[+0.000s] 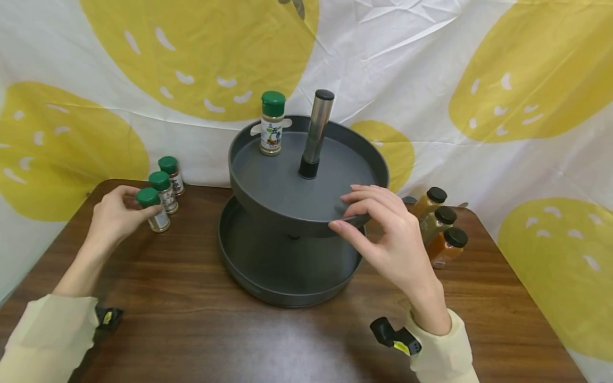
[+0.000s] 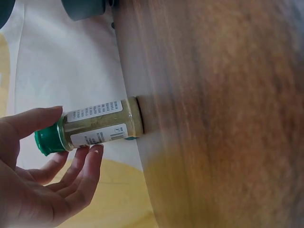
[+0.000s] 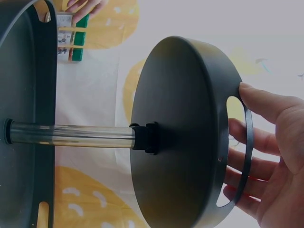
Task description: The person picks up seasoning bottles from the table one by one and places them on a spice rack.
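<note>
My left hand (image 1: 112, 214) pinches a green-capped spice jar (image 2: 97, 124) between thumb and fingers at its cap and upper body. That jar stands upright, its base at the tabletop, nearest me in a row with two similar green-capped jars (image 1: 167, 198). At the centre is a dark grey two-tier turntable rack. My right hand (image 1: 395, 242) grips the rim of its upper tray (image 1: 273, 183) at the handle slot, thumb on the edge and fingers at the opening, as the right wrist view shows. Another green-capped spice jar (image 1: 271, 133) stands upright on this tray, left of the metal post (image 1: 320, 125).
The lower tray (image 1: 287, 266) of the rack sits on the brown wooden table (image 1: 191, 319) with nothing seen on it. To the right, behind my right hand, are three black-capped spice jars (image 1: 446, 246). A lemon-patterned cloth (image 1: 407, 53) hangs behind the table.
</note>
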`<state>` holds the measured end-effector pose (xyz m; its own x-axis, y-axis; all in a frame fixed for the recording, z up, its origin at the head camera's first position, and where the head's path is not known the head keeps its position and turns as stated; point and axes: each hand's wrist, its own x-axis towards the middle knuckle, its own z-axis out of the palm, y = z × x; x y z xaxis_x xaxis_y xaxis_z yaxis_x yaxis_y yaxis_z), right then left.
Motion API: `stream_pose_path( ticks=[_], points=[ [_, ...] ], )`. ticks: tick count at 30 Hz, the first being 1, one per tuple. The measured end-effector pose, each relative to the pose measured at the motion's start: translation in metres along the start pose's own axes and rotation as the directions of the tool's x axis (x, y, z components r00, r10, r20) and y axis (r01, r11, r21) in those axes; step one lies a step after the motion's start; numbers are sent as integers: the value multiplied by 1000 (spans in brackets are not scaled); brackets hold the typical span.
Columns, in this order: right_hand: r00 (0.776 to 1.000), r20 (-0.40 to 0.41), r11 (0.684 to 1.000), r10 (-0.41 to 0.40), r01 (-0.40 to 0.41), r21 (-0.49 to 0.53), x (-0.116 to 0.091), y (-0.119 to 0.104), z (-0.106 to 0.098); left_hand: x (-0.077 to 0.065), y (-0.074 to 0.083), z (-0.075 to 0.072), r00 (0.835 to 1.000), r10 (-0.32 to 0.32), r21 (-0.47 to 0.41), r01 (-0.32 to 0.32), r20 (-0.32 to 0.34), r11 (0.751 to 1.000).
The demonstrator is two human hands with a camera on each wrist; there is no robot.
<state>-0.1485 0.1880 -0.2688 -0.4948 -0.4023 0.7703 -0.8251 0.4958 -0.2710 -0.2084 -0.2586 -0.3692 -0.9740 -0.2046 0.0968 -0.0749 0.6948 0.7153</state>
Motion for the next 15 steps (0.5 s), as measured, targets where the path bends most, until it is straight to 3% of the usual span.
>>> stream_pose_path(
  ticks=[15],
  points=[
    [1000, -5, 1000, -2, 2, 3, 0, -1, 0, -3, -1, -5, 995, 3, -24, -6, -100, 1000]
  ],
)
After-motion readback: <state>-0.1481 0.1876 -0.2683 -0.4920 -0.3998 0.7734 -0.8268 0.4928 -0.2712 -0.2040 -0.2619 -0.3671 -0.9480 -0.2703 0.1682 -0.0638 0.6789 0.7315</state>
